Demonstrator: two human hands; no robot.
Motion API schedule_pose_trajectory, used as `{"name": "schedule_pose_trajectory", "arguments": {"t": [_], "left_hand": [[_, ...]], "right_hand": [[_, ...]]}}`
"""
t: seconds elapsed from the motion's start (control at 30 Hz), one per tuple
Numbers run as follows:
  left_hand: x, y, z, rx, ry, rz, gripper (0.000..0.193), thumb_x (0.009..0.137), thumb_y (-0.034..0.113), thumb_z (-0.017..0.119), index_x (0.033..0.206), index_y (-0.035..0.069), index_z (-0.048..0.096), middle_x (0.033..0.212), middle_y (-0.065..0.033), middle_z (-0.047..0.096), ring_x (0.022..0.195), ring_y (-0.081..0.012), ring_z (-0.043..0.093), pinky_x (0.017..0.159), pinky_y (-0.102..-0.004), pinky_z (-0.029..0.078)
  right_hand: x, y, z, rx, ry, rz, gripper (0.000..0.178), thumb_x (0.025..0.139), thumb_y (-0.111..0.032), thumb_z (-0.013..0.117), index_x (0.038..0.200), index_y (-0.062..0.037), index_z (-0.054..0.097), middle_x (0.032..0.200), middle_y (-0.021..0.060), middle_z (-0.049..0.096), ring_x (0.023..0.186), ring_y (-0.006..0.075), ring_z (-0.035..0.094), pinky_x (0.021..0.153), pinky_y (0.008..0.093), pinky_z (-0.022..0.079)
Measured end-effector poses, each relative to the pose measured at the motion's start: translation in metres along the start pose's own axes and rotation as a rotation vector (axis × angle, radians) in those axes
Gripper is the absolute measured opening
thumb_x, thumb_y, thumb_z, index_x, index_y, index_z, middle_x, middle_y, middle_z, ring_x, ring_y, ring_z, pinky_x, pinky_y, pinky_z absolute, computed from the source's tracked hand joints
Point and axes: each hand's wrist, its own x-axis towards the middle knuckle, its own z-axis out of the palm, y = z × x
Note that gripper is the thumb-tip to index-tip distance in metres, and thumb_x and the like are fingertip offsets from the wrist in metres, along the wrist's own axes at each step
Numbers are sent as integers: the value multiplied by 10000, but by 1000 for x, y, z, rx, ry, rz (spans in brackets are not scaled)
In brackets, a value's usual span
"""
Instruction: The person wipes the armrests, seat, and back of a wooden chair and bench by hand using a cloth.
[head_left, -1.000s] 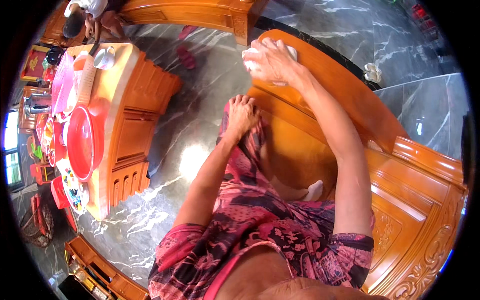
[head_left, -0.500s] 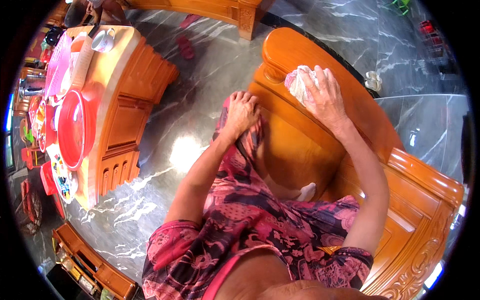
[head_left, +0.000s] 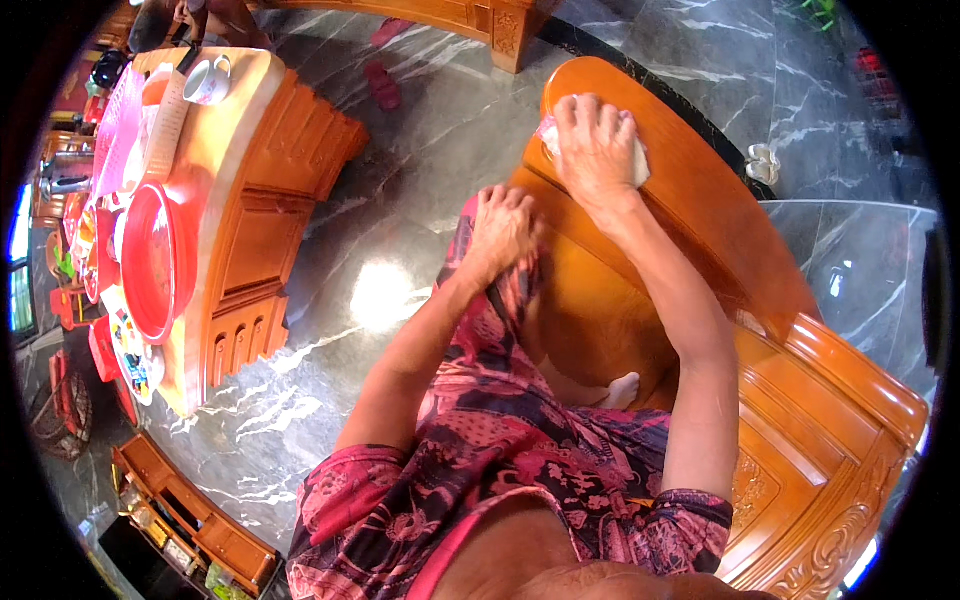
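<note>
With fingers bent over a crumpled white-and-pink cloth (head_left: 640, 163), my right hand (head_left: 598, 158) presses it on the broad wooden armrest (head_left: 690, 200) of a carved bench. Most of the cloth is hidden under the palm; its edges show on both sides of the hand. My left hand (head_left: 505, 232) rests over my raised knee, fingers slightly apart and bent down over the patterned trousers (head_left: 462, 345), with nothing in it. A foot in a white sock (head_left: 622, 390) lies on the bench seat (head_left: 590, 300).
To the left, a wooden cabinet table (head_left: 262, 235) bears a red basin (head_left: 150, 262), a pink basket (head_left: 120, 125) and a white mug (head_left: 207, 82). Pink slippers (head_left: 382, 85) lie on the grey marble floor. White shoes (head_left: 763, 165) stand beyond the armrest. Someone's legs (head_left: 225, 22) show at upper left.
My right hand has slid left and slightly up along the armrest with the cloth, now covering more of it. My left hand stays on the knee.
</note>
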Motion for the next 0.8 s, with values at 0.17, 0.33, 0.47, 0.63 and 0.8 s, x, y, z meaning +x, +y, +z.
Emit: {"name": "schedule_pose_trajectory", "arguments": {"t": [0.17, 0.33, 0.47, 0.63, 0.8], "left_hand": [[0, -2, 2, -9, 59, -6, 270, 772, 293, 650, 875, 43, 656, 982, -106, 636, 1010, -298, 546, 916, -436, 390], [-1, -2, -4, 18, 8, -35, 254, 773, 272, 650, 899, 53, 666, 1020, -96, 643, 1025, -294, 548, 918, -436, 388], [-1, -3, -3, 11, 0, -43, 242, 782, 251, 650, 940, 68, 669, 1047, -97, 644, 1039, -290, 547, 923, -431, 383], [1, -1, -2, 17, -38, -69, 241, 798, 258, 644, 963, 84, 671, 1044, -89, 648, 1032, -287, 552, 920, -422, 385], [0, -6, 0, 57, -38, -60, 208, 803, 255, 640, 931, 94, 670, 1030, -80, 651, 1006, -298, 558, 897, -433, 404]], "right_hand": [[34, -25, 0, 109, -23, 83, 377, 753, -229, 662, 1082, -76, 559, 1039, 125, 563, 939, 280, 561, 785, 464, 424], [80, -29, 4, 100, -198, 180, 348, 801, -203, 626, 1118, -60, 597, 1116, 155, 577, 1045, 304, 537, 821, 491, 426], [107, -3, 24, 316, -260, 278, 387, 809, -258, 638, 1155, -84, 629, 1191, 153, 567, 1099, 342, 526, 901, 530, 406], [115, 36, 51, 562, -143, 311, 395, 811, -342, 665, 1162, -162, 667, 1198, 106, 605, 1141, 328, 550, 934, 565, 401], [126, 52, 74, 710, -410, 349, 518, 762, -535, 618, 1078, -134, 709, 1140, 136, 671, 1060, 340, 627, 890, 522, 480]]}}
